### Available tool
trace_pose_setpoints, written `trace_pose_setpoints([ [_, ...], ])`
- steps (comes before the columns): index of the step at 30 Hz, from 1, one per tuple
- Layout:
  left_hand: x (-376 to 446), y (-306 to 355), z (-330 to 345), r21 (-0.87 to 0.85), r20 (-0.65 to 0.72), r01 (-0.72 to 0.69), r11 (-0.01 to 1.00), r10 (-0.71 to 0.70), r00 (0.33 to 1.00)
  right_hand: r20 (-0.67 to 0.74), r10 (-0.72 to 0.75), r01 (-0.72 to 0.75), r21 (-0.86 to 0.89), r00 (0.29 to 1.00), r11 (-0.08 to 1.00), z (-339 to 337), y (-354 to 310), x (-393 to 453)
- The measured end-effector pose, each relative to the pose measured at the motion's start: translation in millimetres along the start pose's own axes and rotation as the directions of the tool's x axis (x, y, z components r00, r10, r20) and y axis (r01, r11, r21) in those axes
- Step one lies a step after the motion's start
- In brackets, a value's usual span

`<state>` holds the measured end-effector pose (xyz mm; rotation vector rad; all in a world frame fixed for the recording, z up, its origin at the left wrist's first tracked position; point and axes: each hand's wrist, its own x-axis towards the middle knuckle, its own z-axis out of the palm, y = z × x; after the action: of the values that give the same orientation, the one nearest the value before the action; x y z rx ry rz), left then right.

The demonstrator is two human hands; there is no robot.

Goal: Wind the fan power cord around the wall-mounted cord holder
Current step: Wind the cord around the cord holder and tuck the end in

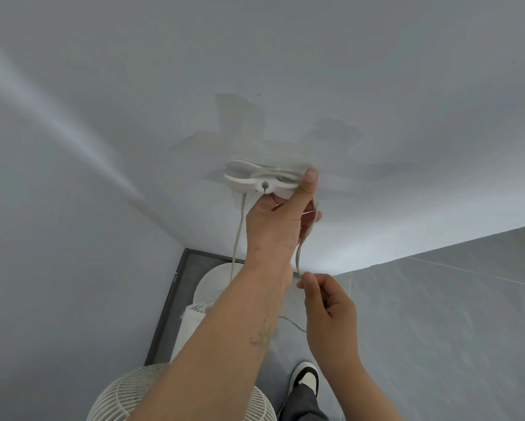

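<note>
A white cord holder (pixel 249 180) is screwed to the pale wall, with a few turns of the off-white power cord (pixel 303 241) wrapped around it. My left hand (pixel 281 220) presses against the holder's right end, thumb up on the wall, with the cord passing through its fingers. From there the cord hangs in a loop down to my right hand (pixel 325 302), which pinches it between thumb and forefinger. Another strand drops from the holder's underside toward the white fan (pixel 127 396) below.
The fan's round base (pixel 215 284) stands on the grey tiled floor (pixel 437 329) in the corner, beside a dark threshold strip (pixel 167 305). My shoe (pixel 305 378) and trouser leg are on the floor at the bottom. Patched paint marks the wall above the holder.
</note>
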<state>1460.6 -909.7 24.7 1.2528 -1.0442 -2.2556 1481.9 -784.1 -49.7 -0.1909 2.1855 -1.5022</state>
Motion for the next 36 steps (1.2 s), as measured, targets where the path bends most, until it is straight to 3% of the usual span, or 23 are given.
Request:
trace_pose_setpoints([
  [6, 5, -5, 0, 0.132, -0.072, -0.143, 0.981, 0.153, 0.986, 0.019, -0.012, 0.012, -0.023, 1.000, 1.000, 5, 2, -2],
  [10, 7, -11, -2, 0.311, -0.033, -0.267, 0.912, 0.291, 0.956, 0.040, -0.008, 0.008, -0.005, 0.999, 1.000, 8, 3, -5],
  [13, 12, -16, -5, 0.433, -0.014, -0.312, 0.846, 0.352, 0.936, 0.061, -0.004, 0.002, 0.018, 0.998, 1.000, 9, 4, -7],
  [17, 15, -20, -6, 0.474, -0.038, -0.347, 0.809, 0.412, 0.910, 0.085, -0.075, 0.077, -0.020, 0.994, 0.997, 11, 3, -11],
  [23, 27, -39, -17, 0.592, -0.057, -0.375, 0.713, 0.501, 0.863, 0.234, -0.073, 0.084, -0.038, 0.970, 0.996, 19, 2, -15],
  [29, 26, -29, -33, 0.356, 0.084, -0.349, 0.867, 0.342, 0.936, 0.233, -0.070, 0.090, -0.076, 0.970, 0.993, 18, 5, -16],
  [32, 25, -25, -46, 0.369, 0.173, -0.296, 0.881, 0.248, 0.953, 0.278, -0.118, 0.141, -0.064, 0.953, 0.988, 20, 2, -14],
  [36, 23, -16, -55, 0.389, 0.173, -0.204, 0.899, 0.146, 0.974, 0.338, -0.223, 0.272, -0.104, 0.914, 0.957, 28, -3, -13],
])
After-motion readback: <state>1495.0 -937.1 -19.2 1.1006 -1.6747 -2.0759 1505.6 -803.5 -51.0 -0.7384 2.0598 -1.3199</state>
